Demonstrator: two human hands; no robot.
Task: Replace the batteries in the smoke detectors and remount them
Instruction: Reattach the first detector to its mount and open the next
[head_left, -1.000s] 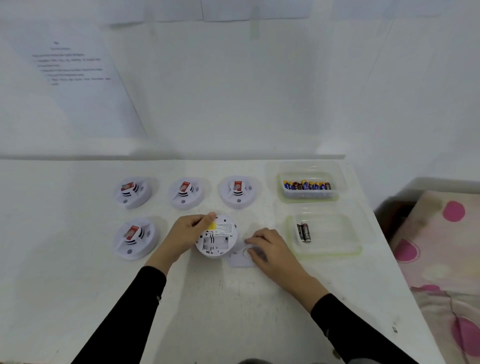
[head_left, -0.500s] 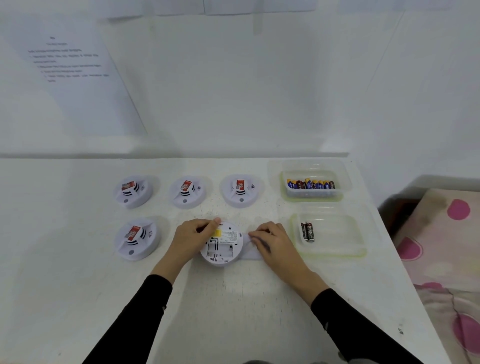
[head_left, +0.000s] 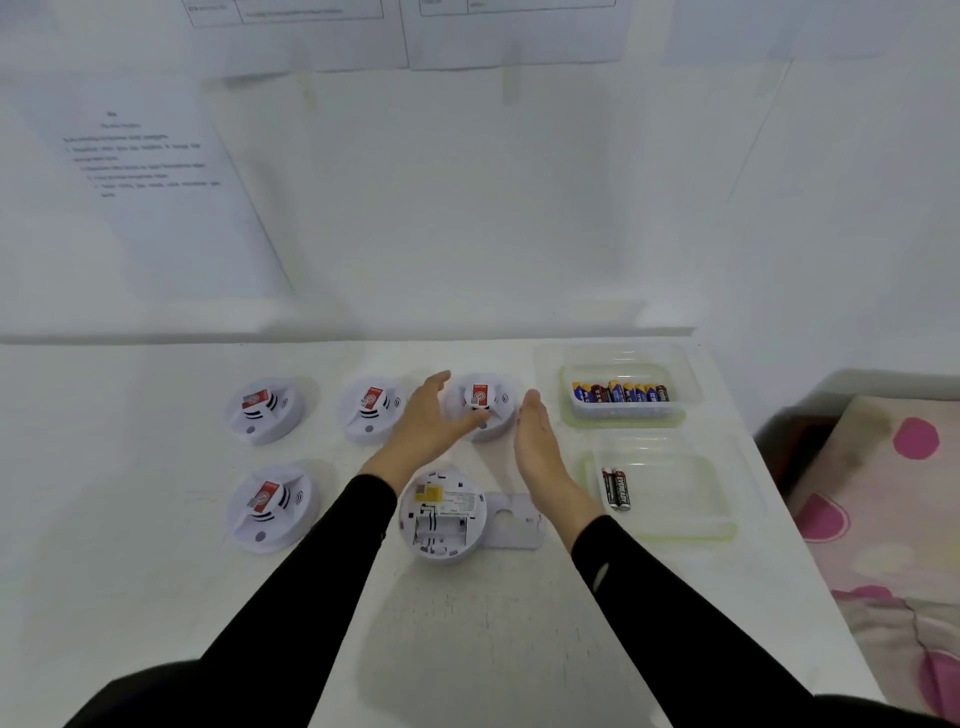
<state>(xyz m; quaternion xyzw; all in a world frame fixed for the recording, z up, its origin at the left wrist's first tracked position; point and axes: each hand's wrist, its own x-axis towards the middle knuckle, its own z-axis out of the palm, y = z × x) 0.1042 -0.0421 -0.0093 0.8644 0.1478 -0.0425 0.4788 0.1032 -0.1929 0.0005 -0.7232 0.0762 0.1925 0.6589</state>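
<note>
An opened smoke detector (head_left: 443, 514) lies face down on the white table (head_left: 156, 597), its battery bay empty, with its flat mounting plate (head_left: 511, 522) beside it on the right. My left hand (head_left: 428, 423) and my right hand (head_left: 535, 441) are both open with straight fingers. They flank the back-right detector (head_left: 485, 402) on either side, and neither hand holds anything. Three more detectors stand face up: the back-left detector (head_left: 265, 408), the back-middle detector (head_left: 369, 408) and the front-left detector (head_left: 270, 506).
A clear tray (head_left: 618, 418) at the back right holds several fresh batteries (head_left: 621, 392). A second clear tray (head_left: 691, 530) nearer me holds two black batteries (head_left: 615, 488). The table's right edge borders a pink patterned cloth (head_left: 893, 519). Printed sheets hang on the wall.
Both hands left the opened detector and its plate and moved back to either side of the back-right detector. The view tilted up slightly.
</note>
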